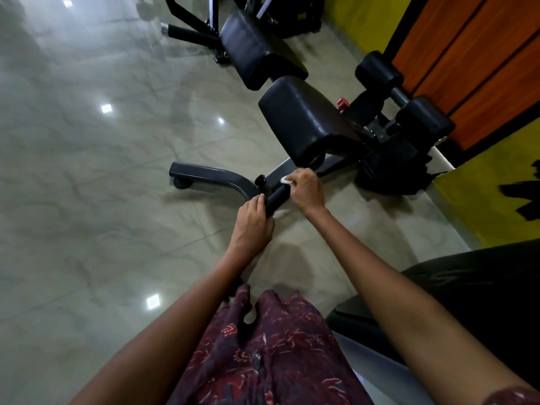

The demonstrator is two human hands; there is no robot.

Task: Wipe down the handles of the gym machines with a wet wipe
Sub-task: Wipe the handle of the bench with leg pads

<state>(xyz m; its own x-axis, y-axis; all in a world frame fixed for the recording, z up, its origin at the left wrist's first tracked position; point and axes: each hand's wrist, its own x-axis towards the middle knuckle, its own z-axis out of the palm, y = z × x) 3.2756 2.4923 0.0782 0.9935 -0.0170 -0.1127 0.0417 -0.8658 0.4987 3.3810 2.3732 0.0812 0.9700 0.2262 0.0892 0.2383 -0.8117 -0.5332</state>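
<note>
Left hand [253, 220] curled round near end of black handle [277, 199], fingers wrapped over it, gripping. Right hand [305, 188] at far end of same handle, fingers bent, pinching white wipe [285, 180] against it; only a small corner of wipe visible past the knuckles. Handle sticks out from grey metal frame [210, 178] of a low bench, tilted, hands close together with bare grip showing between them. Frame foot resting on glossy tiled floor [87, 171], small wheel [181, 184] under its left end. Two black padded cushions [306, 121] in line beyond the hands, running toward top of view. Pair of black foam rollers [380, 71] to the right of the cushions, close to orange panelled wall [467, 68]. Red knob [342, 103] between near cushion and rollers. Second black grip with chrome tip [181, 31] near top edge, on another frame. Yellow wall [482, 206] with black markings at right edge. Dark red patterned garment [271, 346] along bottom edge between both forearms. Black rounded object [482, 287] at lower right, can't tell what. Ceiling lights reflected as bright squares on floor.
</note>
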